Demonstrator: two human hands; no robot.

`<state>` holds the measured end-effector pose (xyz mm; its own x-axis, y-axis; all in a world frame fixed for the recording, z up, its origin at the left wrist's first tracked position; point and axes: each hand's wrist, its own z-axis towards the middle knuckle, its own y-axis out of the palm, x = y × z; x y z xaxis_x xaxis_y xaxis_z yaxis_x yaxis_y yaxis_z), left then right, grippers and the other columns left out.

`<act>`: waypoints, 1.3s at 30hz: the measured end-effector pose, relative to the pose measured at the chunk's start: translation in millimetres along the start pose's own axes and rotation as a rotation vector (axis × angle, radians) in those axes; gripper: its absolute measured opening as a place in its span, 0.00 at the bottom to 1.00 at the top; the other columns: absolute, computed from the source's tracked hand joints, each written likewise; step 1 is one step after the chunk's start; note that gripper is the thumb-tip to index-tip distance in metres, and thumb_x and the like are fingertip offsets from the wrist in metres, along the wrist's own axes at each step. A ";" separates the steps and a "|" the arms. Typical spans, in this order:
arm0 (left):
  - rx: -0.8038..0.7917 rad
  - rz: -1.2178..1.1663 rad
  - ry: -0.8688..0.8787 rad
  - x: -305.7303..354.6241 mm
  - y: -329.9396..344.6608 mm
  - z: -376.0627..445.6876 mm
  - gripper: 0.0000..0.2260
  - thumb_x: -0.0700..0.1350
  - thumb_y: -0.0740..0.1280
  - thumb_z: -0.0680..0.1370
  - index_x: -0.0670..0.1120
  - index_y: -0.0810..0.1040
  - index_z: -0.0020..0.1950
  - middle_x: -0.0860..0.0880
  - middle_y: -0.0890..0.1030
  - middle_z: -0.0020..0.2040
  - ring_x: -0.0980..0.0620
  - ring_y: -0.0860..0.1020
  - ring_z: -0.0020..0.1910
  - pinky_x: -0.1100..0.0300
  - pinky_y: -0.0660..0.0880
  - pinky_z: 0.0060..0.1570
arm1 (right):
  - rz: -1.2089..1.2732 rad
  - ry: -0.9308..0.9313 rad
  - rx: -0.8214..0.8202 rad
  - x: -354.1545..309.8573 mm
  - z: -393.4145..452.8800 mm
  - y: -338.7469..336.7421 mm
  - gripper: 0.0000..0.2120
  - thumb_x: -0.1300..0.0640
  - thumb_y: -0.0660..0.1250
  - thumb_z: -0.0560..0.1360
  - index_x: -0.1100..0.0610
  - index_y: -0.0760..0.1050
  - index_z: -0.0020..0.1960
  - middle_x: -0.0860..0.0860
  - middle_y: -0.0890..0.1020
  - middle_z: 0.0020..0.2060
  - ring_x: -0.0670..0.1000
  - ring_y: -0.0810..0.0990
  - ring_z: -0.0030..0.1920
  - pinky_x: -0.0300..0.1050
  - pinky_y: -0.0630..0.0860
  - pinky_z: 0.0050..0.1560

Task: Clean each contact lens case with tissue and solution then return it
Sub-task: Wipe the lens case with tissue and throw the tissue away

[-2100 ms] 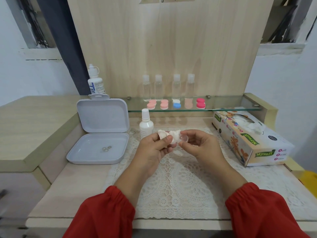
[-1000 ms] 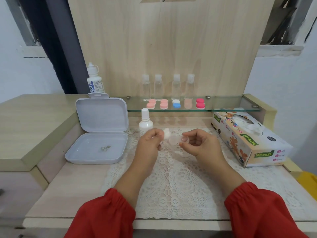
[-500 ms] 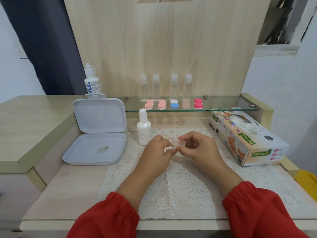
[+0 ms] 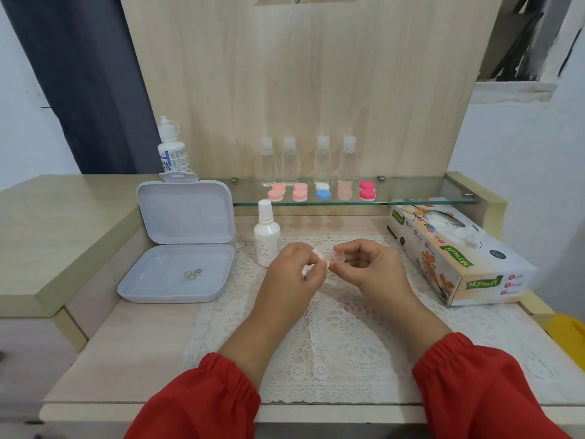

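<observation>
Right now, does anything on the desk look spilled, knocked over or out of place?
Nothing stands out. The bottles on the shelf stand upright, the cases sit in a row, and no spill shows on the mat.

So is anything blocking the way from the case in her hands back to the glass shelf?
Nothing visible does. The clear case is held above the mat, and the shelf has bare glass right of the pink case.

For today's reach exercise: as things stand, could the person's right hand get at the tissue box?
Probably yes. The tissue box lies just right of the right hand with nothing between, but its fingers hold a clear case.
</observation>
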<state>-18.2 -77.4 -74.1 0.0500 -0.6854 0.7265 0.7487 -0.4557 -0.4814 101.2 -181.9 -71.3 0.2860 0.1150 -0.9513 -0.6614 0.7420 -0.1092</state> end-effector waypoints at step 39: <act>-0.005 -0.216 -0.360 -1.9 -6.3 6.9 0.06 0.42 0.66 0.76 0.45 0.76 0.39 0.42 0.81 0.34 0.53 0.74 0.25 0.61 0.70 0.27 | -0.001 -0.022 -0.188 -1.1 -6.7 6.4 0.13 0.67 0.78 0.65 0.56 0.83 0.48 0.59 0.84 0.43 0.55 0.83 0.43 0.45 0.81 0.47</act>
<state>-18.5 -69.2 -69.1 0.1207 -0.3325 0.9354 0.7644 -0.5701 -0.3012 92.0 -181.7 -72.9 0.3000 0.1302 -0.9450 -0.7784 0.6061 -0.1635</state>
